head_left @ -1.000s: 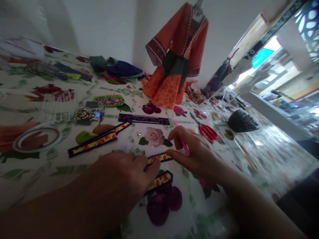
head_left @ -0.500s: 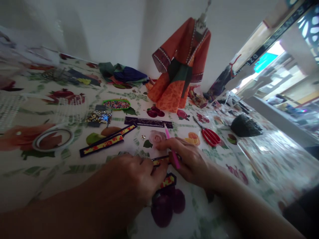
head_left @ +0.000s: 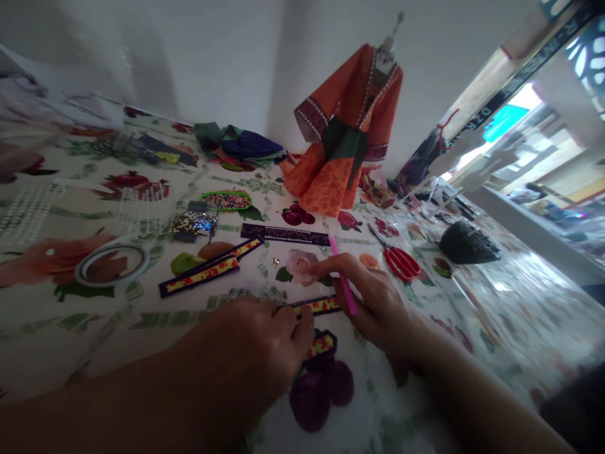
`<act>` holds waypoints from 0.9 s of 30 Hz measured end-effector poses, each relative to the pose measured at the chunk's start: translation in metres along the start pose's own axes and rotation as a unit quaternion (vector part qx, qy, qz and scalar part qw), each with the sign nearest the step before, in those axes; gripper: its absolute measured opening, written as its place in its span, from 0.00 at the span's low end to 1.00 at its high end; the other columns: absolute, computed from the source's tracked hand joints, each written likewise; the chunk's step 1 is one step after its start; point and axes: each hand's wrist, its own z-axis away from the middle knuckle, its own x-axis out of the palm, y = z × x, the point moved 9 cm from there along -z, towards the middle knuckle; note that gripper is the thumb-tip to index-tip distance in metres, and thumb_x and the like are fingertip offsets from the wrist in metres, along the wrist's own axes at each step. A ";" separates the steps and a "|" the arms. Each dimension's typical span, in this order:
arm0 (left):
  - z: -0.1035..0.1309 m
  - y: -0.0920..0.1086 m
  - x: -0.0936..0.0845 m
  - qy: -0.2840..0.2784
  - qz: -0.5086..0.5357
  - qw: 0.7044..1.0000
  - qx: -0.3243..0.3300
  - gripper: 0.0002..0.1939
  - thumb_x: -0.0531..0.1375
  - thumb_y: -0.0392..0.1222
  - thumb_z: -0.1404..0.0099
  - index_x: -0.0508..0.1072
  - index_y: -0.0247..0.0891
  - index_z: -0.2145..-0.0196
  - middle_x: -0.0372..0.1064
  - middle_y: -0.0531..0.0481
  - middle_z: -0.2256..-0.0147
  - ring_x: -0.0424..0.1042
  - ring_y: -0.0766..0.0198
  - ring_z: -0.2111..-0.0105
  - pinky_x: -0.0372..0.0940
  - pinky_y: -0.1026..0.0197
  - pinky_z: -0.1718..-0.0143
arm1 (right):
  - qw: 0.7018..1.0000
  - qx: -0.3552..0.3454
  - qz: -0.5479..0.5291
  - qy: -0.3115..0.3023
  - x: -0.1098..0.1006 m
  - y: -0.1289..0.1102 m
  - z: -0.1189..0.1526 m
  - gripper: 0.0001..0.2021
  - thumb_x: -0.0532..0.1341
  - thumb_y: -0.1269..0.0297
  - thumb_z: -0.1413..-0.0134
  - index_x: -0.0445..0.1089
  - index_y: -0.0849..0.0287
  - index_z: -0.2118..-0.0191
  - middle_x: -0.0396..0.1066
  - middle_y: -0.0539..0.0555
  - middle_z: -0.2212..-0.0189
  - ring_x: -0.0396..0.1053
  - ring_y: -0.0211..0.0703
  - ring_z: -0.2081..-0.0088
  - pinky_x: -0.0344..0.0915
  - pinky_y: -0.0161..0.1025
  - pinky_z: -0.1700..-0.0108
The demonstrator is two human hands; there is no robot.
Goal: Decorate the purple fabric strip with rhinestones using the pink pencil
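Observation:
My left hand (head_left: 265, 343) is closed, its fingers pinching a narrow dark-edged strip with a yellow and red pattern (head_left: 321, 305). A shorter end of similar patterned trim (head_left: 323, 345) shows below those fingers; whether it is the same piece is hidden. My right hand (head_left: 371, 299) grips a slim pink pen-like stick (head_left: 346, 287), its pale tip pointing away from me. The right fingers are beside the strip's right end. Just beyond both hands lies a dark strip with rows of white beads (head_left: 286, 234). Two more patterned strips (head_left: 201, 277) rest to the left.
Red-handled scissors (head_left: 401, 261) lie to the right, near a black bundle (head_left: 467, 243). A small orange-and-green robe (head_left: 350, 126) stands at the back. Leftward are a tape roll (head_left: 112, 265), a green-rimmed tray of beads (head_left: 227, 200), gold sequins (head_left: 193, 224) and pearl strings (head_left: 142, 208).
My right hand with the pink stick has shifted slightly right, away from the left hand, uncovering more of the patterned strip. The whole view has shifted a little. My left hand keeps its grip.

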 end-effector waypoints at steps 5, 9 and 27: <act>0.005 0.001 -0.004 0.105 -0.049 0.993 0.005 0.17 0.55 0.27 0.39 0.76 0.32 0.54 0.73 0.47 0.72 0.70 0.54 0.79 0.63 0.53 0.79 | 1.000 -0.005 0.020 -0.001 0.001 -0.001 0.000 0.19 0.51 0.79 0.33 0.66 0.60 0.41 0.76 0.57 0.46 0.75 0.42 0.45 0.71 0.38 0.42; 0.007 0.002 -0.005 0.113 -0.052 0.992 0.011 0.15 0.52 0.27 0.37 0.75 0.34 0.58 0.71 0.48 0.72 0.68 0.55 0.78 0.60 0.53 0.78 | 0.999 -0.010 0.032 -0.018 0.009 0.001 0.001 0.18 0.52 0.78 0.34 0.67 0.61 0.43 0.76 0.61 0.48 0.74 0.49 0.45 0.73 0.46 0.45; 0.003 0.003 -0.015 0.098 -0.013 0.995 0.016 0.19 0.55 0.24 0.44 0.78 0.32 0.59 0.74 0.48 0.73 0.72 0.52 0.79 0.67 0.50 0.82 | 0.998 -0.023 0.048 -0.044 0.016 -0.001 0.000 0.23 0.52 0.80 0.38 0.62 0.59 0.39 0.74 0.63 0.48 0.73 0.54 0.45 0.75 0.51 0.45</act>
